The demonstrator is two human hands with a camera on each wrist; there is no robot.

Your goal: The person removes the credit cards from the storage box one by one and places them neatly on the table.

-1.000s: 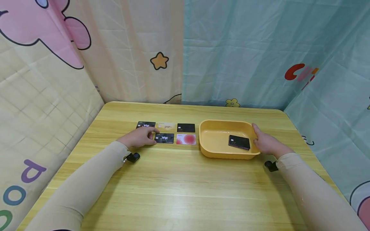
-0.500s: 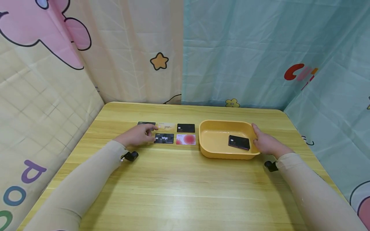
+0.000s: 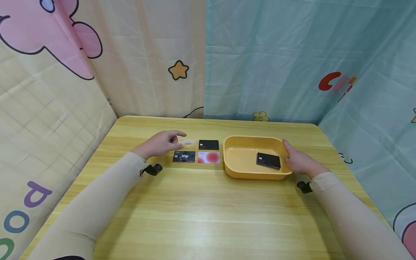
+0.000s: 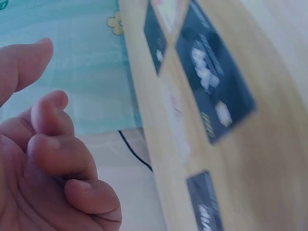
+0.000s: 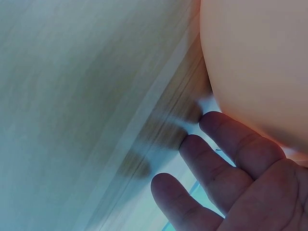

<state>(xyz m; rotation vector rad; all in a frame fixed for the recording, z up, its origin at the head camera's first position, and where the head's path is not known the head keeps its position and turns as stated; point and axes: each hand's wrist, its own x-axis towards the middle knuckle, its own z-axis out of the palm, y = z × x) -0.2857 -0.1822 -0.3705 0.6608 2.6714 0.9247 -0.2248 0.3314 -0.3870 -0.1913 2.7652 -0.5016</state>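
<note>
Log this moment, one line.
left hand: empty, near pale yellow rectangular card; right hand: holds yellow rectangular plastic tray; inside: black-topped card stack

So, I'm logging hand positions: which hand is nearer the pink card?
Left. The left hand is left of the pink card; the right hand is farther right, gripping the yellow tray.

Shows yellow-orange on the tray (image 3: 240,159), mostly black on the card stack (image 3: 268,159) inside it, and streaked yellow wood grain on the bench (image 3: 208,216). Runs to black with white "Vip" lettering on the near left card (image 3: 183,156), white with pinkish-red circles on the near right card (image 3: 209,157), pale cream-yellow on the card behind the first (image 3: 187,143), and black with a small light square on the card behind the second (image 3: 208,144). Carries cream on the sleeves (image 3: 97,202), beige and teal on the curtains (image 3: 276,54), with a black-outlined orange star (image 3: 178,70).
</note>
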